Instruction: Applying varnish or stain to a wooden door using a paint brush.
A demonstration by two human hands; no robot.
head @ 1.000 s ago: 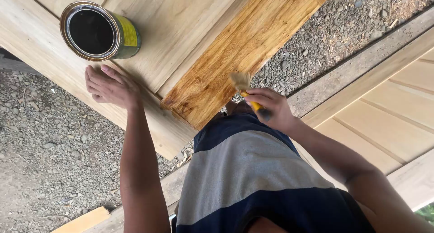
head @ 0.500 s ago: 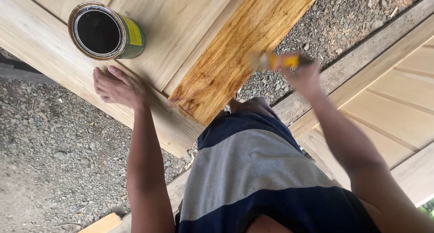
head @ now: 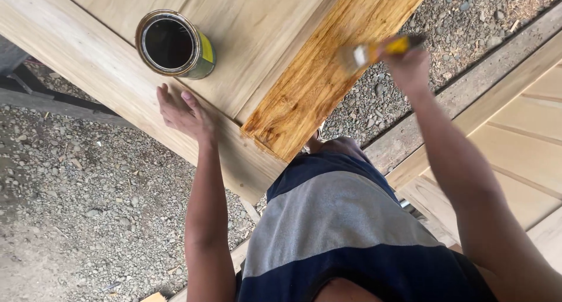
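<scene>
Far left: gravel point(head: 70, 208), grey and loose, under the raised door point(head: 88, 67) of pale bare wood.
On that door, upper left: open can point(head: 174, 44), dark stain inside, standing upright on an unstained panel.
Just below the can, close but apart: left hand point(head: 184, 111), flat and released, fingers spread, pressing on the door's frame rail; gripping nothing.
Right of the hand: stained panel point(head: 328, 73), amber and glossy, grain showing, running from the near rail up to the top edge of view.
Judged from the colour: one panel coated; the broad panel under the can, the frame rail and the rest of the door all still bare, so most of the work left.
Further right: brush point(head: 374, 49), blurred, bristles over the stained panel's right edge; contact with the wood not clear.
Right hand point(head: 410, 65) clenched round the brush handle, above the gravel just beyond the door's edge.
Far right: second door point(head: 527, 132), pale and unstained, lying well apart from the brush.
</scene>
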